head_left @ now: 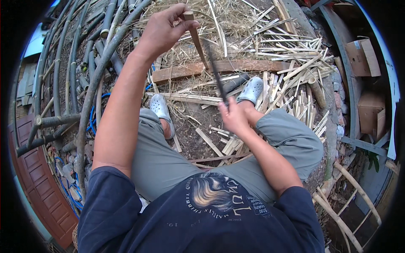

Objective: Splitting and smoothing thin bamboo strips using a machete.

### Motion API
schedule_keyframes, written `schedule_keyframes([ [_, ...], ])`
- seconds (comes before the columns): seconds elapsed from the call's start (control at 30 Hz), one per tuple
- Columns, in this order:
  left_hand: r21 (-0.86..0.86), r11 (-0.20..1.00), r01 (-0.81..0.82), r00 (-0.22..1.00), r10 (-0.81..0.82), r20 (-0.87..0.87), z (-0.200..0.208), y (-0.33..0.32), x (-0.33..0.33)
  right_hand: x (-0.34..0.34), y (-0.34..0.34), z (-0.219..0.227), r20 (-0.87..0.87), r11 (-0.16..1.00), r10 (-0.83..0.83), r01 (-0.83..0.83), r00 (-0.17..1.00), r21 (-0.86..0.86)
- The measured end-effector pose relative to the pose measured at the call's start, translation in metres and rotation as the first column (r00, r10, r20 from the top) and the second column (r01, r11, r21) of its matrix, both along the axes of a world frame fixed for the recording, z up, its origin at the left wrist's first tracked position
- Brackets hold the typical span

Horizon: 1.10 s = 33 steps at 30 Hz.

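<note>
A bamboo strip (195,36), narrow and tan, stands tilted over the ground between the person's knees, its top end pinched by the fingers of the left hand (162,29). A dark long-bladed knife (216,74) crosses it lower down; the right hand (233,118) has its fingers wrapped tight around the handle. Below lies bare earth strewn with pale split bamboo slats (291,71) and dry shavings (a reddish wooden plank (219,67) lies across them). Grey clogs (251,89) rest on the litter. Round bamboo poles (90,63) are stacked to the left, beside a red-brown door (40,185); cardboard boxes (363,57) sit to the right.
</note>
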<state>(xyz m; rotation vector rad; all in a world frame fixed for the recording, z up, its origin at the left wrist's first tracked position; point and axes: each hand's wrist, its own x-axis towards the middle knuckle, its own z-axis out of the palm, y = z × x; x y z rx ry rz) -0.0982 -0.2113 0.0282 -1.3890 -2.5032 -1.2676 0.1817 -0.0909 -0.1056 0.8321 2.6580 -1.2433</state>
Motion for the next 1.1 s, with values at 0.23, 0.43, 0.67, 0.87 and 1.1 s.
schedule_keyframes([
  [0.23, -0.013, 0.999, -0.046, 0.998, 0.046, -0.034, -0.004, 0.002, 0.000, -0.007, 0.007, 0.009, -0.089, 0.996, -0.069, 0.064, 0.994, -0.062],
  [0.43, 0.056, 0.998, -0.029, 0.999, 0.030, -0.023, -0.006, 0.004, -0.003, 0.000, 0.005, -0.020, 0.120, 0.999, 0.041, -0.044, 0.992, 0.019],
  [0.67, 0.015, 0.999, -0.037, 0.999, 0.037, -0.005, 0.001, 0.003, 0.001, -0.006, 0.009, 0.009, -0.153, 0.994, -0.100, 0.090, 0.983, -0.067],
  [0.87, 0.015, 1.000, -0.001, 0.996, 0.002, -0.088, -0.009, 0.001, -0.004, 0.003, 0.014, -0.036, 0.135, 0.990, -0.017, 0.036, 0.991, -0.138],
  [1.1, 0.033, 0.999, -0.003, 1.000, 0.003, -0.021, 0.000, 0.003, 0.000, 0.002, 0.010, -0.009, -0.110, 0.992, -0.107, 0.098, 0.988, -0.086],
])
